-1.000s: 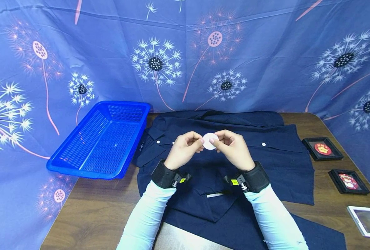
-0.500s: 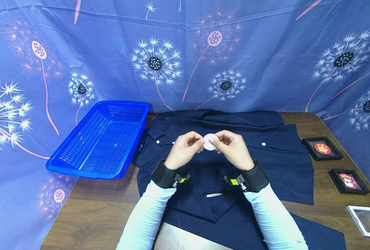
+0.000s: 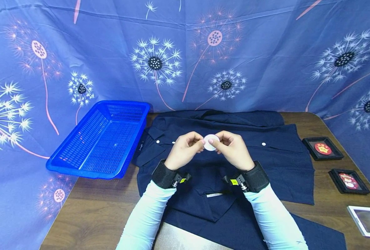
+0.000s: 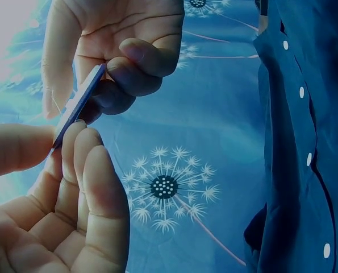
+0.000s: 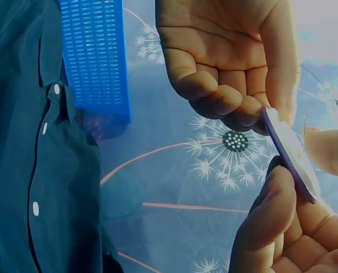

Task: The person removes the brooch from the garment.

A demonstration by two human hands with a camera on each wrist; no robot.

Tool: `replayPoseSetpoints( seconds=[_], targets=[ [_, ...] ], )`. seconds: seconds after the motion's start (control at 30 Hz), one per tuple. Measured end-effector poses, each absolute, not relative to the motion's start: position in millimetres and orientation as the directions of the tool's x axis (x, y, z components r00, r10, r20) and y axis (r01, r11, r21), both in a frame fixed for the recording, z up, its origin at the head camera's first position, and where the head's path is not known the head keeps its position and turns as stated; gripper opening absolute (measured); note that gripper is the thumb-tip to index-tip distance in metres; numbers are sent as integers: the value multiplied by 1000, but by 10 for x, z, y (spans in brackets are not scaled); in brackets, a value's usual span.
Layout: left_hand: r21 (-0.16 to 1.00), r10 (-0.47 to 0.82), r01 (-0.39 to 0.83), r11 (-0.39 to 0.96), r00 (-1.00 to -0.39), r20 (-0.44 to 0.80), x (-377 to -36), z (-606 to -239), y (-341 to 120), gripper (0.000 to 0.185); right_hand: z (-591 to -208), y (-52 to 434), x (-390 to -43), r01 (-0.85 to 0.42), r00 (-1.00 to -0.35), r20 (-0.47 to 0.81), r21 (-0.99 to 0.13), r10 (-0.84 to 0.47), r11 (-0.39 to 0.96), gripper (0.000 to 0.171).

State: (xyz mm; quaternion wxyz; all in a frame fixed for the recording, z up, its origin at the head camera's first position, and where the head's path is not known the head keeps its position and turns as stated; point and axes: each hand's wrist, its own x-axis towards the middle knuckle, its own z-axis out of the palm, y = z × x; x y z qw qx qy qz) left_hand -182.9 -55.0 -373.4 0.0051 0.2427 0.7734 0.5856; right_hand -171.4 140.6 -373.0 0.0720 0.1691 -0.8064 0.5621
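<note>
A small white round disc (image 3: 210,142) is held up between both hands above a dark navy shirt (image 3: 275,156) spread on the wooden table (image 3: 88,208). My left hand (image 3: 185,148) pinches the disc's left edge with thumb and fingertips. My right hand (image 3: 232,147) pinches its right edge. In the left wrist view the disc (image 4: 78,105) shows edge-on between the fingers (image 4: 95,187) of both hands. The right wrist view also shows the thin disc (image 5: 291,152) edge-on, with both hands on it.
An empty blue plastic basket (image 3: 102,139) sits at the table's left. Two small black-framed pictures (image 3: 322,148) (image 3: 349,181) and a white frame (image 3: 367,220) lie on the right. A blue dandelion-print curtain (image 3: 172,52) hangs behind. The shirt has white buttons (image 3: 263,144).
</note>
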Motion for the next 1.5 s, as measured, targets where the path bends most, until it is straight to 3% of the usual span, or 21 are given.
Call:
replayPoseSetpoints(
  seconds=[0.83, 1.5],
  targets=[
    [897, 354, 385, 216, -888, 295, -1803, -3743, -523, 11, -3718, 1411, -1678, -379, -924, 324, -850, -205, 367, 14],
    [901, 356, 386, 197, -884, 301, -1788, -3736, -498, 11, -3711, 1400, -1670, -415, -907, 359, -846, -219, 335, 11]
  ],
)
